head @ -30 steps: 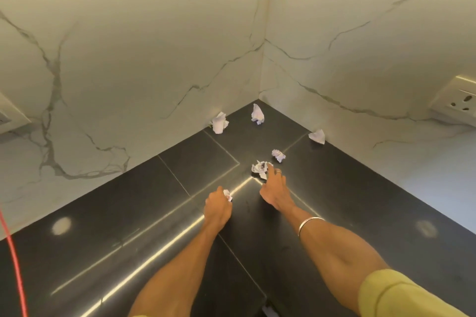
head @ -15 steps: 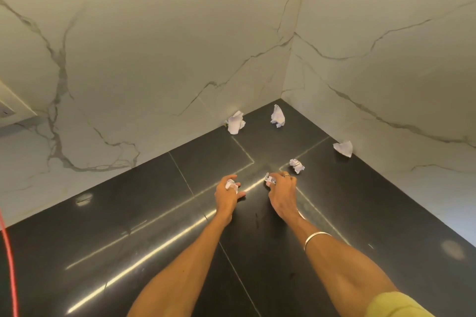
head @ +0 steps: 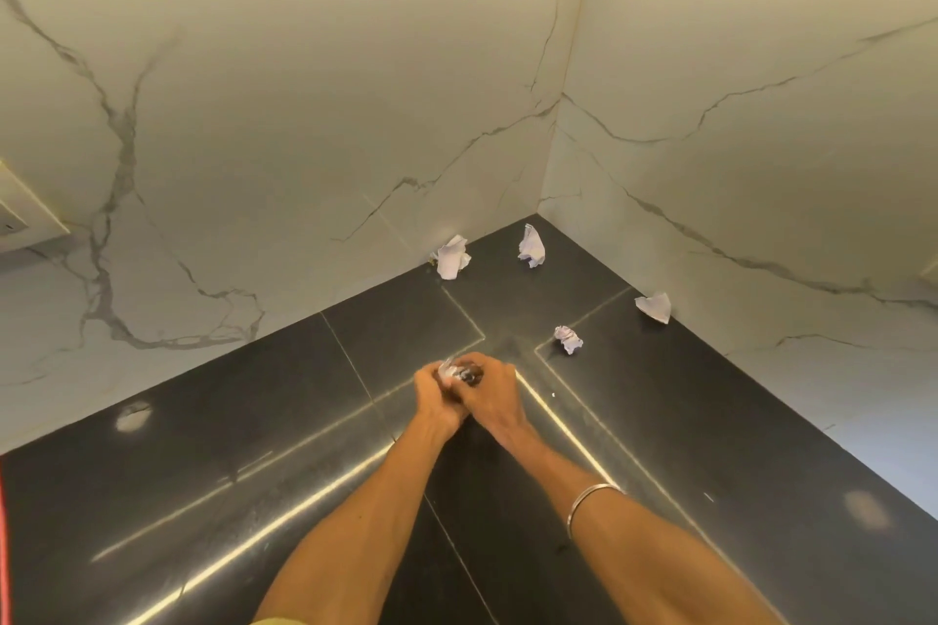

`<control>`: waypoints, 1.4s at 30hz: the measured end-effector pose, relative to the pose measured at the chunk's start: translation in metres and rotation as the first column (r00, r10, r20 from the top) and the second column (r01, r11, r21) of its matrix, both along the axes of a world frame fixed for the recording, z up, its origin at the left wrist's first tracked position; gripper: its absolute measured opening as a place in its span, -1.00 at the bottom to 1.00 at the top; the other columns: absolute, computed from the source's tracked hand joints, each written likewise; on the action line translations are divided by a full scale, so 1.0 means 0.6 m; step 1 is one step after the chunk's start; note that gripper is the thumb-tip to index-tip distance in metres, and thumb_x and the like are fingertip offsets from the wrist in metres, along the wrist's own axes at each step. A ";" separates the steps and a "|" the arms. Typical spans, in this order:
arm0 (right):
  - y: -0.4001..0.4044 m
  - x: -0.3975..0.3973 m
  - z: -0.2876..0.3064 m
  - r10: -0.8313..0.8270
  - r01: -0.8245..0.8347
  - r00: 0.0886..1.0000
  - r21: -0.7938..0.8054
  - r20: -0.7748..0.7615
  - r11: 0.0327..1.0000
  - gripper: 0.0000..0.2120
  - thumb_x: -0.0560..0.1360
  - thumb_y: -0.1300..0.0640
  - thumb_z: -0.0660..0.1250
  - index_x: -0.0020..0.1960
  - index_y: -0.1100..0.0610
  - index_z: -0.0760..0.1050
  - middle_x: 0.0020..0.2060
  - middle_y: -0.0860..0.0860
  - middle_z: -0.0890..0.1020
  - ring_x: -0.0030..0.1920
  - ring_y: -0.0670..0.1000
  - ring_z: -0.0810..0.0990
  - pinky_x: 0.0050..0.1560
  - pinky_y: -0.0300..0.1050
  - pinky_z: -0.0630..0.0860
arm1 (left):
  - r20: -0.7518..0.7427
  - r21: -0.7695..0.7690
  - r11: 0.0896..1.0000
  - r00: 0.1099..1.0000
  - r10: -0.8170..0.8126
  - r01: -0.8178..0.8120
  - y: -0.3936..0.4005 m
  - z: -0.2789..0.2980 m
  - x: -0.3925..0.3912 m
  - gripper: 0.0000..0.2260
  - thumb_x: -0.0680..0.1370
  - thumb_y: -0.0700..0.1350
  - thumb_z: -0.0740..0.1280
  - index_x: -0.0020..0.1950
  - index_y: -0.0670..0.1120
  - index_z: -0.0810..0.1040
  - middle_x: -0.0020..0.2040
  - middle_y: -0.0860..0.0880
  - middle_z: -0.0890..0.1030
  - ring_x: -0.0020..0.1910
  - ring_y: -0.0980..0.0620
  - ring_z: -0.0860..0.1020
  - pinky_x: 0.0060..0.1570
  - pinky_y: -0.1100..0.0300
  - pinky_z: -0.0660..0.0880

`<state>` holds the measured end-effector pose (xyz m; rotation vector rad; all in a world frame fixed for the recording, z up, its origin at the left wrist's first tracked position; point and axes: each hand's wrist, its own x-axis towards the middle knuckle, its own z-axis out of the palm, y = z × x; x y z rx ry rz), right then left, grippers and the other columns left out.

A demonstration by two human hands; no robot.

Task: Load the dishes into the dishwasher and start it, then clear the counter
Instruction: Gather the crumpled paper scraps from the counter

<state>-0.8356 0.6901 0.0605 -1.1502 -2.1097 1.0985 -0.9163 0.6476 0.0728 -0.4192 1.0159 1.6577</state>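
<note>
- A dark stone counter point(head: 761, 421) fills an inside corner between two pale marble-veined walls point(head: 304, 117); thin joint lines cross the slabs and catch the light.
- Both hands meet over the counter's middle; the left hand point(head: 436, 401) and right hand point(head: 495, 396) press together, fingers curled round a small wad of crumpled paper point(head: 449, 371) that just peeps out between them; which hand carries most of it I cannot tell.
- Four paper scraps lie loose: one near scrap point(head: 568, 339) just beyond the hands; one against the left wall point(head: 451, 256); one deep in the corner point(head: 531, 246); one by the right wall point(head: 655, 306).
- Judging from this, counter clearing is under way and unfinished; no dishwasher or dishes show here.
- The walls close off two sides, so the far scraps need a long reach; open counter lies all round the arms.
</note>
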 end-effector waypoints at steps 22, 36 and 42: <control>0.119 0.116 -0.006 -0.336 0.268 0.914 0.286 0.226 0.920 -0.45 0.40 0.43 0.25 0.33 0.06 0.46 0.36 0.02 0.38 0.31 0.06 0.41 0.19 -0.05 0.51 | -0.022 -0.149 0.972 0.982 -0.186 0.181 0.086 -0.052 0.038 -0.72 0.60 -0.14 0.28 -0.31 -0.13 0.40 -0.38 -0.09 0.46 -0.44 0.03 0.39 -0.49 0.26 0.41; 0.137 0.123 -0.010 -0.256 0.244 0.902 0.080 0.346 0.967 -0.90 0.49 0.22 0.37 -0.03 0.09 0.63 -0.08 0.09 0.67 0.00 0.17 0.62 -0.12 -0.10 0.47 | -0.014 0.046 0.978 0.979 -0.205 0.205 0.066 -0.065 0.030 -0.64 0.59 0.17 0.29 -0.10 -0.14 0.44 -0.05 -0.21 0.69 -0.31 -0.05 0.59 -0.40 0.17 0.56; 0.077 0.065 0.044 -0.101 0.096 0.988 0.051 0.118 0.994 -0.85 0.46 0.03 0.41 -0.03 0.03 0.70 -0.18 -0.08 0.72 -0.23 -0.18 0.57 -0.24 -0.42 0.37 | -0.055 0.067 0.989 0.991 -0.125 0.129 0.054 -0.062 0.047 -0.43 0.57 0.32 0.15 0.07 -0.20 0.54 0.00 -0.18 0.66 -0.06 -0.08 0.62 0.09 0.06 0.54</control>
